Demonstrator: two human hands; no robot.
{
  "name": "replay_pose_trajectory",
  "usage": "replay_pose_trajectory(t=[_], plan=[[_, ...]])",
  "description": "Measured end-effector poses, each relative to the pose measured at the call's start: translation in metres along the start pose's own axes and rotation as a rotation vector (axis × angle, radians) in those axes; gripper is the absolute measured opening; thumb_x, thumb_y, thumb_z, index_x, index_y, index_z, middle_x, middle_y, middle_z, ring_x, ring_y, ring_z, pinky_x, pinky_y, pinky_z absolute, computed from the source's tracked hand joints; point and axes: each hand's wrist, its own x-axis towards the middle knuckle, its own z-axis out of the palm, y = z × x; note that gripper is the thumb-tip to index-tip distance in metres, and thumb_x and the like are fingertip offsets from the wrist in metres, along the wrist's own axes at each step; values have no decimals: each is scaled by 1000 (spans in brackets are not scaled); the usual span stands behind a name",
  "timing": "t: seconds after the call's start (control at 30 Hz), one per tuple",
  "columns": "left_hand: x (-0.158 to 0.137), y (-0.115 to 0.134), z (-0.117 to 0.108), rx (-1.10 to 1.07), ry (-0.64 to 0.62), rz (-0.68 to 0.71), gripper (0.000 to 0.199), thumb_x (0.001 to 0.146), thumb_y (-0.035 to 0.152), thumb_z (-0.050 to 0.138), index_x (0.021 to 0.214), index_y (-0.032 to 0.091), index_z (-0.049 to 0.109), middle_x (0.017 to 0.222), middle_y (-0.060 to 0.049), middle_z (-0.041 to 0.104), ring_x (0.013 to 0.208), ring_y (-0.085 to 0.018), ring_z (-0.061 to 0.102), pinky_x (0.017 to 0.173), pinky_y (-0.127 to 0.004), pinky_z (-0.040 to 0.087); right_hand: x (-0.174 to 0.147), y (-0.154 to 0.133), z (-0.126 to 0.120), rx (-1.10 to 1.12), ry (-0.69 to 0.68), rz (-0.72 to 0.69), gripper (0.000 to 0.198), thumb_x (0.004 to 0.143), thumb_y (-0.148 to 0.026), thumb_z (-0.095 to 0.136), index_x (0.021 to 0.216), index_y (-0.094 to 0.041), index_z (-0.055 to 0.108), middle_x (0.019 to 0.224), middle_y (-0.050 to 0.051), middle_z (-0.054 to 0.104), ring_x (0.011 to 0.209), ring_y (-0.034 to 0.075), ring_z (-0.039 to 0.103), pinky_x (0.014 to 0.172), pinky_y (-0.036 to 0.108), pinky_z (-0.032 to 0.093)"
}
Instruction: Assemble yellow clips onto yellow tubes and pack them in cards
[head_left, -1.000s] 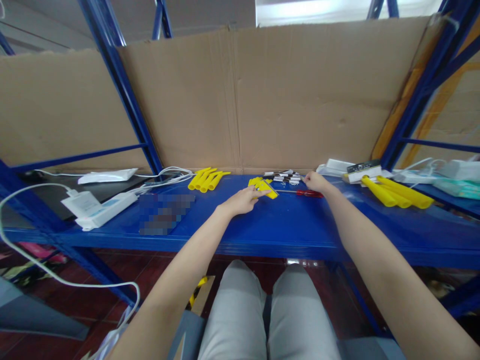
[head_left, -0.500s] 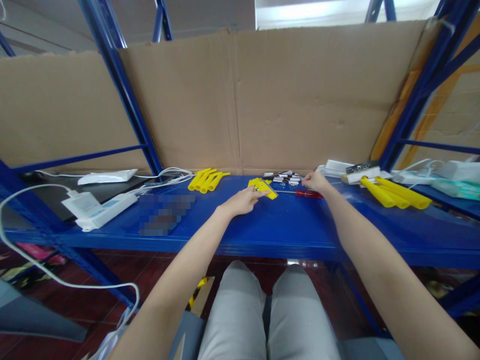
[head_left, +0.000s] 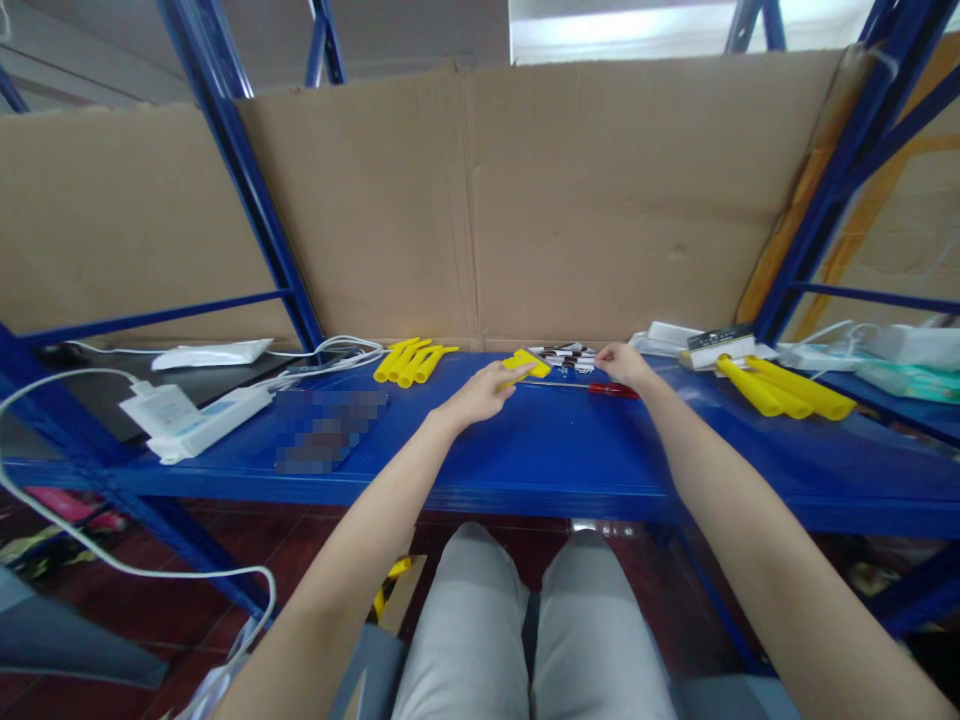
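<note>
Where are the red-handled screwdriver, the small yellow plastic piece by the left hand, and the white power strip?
Red-handled screwdriver [head_left: 613,390]: head view, on its handle.
Small yellow plastic piece [head_left: 529,362]: head view, its flat top.
White power strip [head_left: 214,422]: head view, mid-body.

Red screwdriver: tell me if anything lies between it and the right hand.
Nothing visible does. The right hand sits just behind the red screwdriver, close to its handle; contact can't be told. The left hand is at the yellow pieces.

No legible text, seemingly.

Yellow parts lie on a blue shelf (red-handled screwdriver alongside).
</note>
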Motion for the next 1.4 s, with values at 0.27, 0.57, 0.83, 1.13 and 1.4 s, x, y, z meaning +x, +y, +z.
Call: replay_pose_trajectory(t=[0.27,0.57,0.83,1.13,1.4], plan=[[14,38,23,-1269,110,-430,66,83,3,51,144,27,39,72,0,58,50,-9,51,46,-18,41,-3,-12,3,166,56,-34,6,72,-14,63,67,-15,66,75,6,72,73,18,65,75,30,51],[13,27,35,-1390,3,-744,58,89,1,36,143,21,31,71,-3,58,49,-11,57,48,-21,49,-15,-44,16,505,-62,-173,8,70,-23,67,70,-16,63,72,3,68,69,14,61,74,30,51],[12,26,38,-1374,-37,-658,56,88,2,40,141,20,36,72,-2,60,47,-11,56,47,-20,48,-26,-61,24,659,-219,-218,18,65,-31,73,68,-17,62,70,1,67,66,13,58,68,28,49],[10,19,43,-1336,-48,-651,58,89,2,39,145,18,30,71,-3,61,46,-11,56,46,-19,47,-30,-64,22,679,-292,-206,21,63,-32,74,65,-18,59,65,-1,62,62,12,54,65,26,46],[11,15,45,-1352,-76,-669,59,89,3,41,145,19,29,72,-4,61,47,-12,58,45,-20,48,-35,-66,22,688,-289,-230,23,63,-35,75,66,-19,59,67,0,63,63,12,54,63,26,46]])
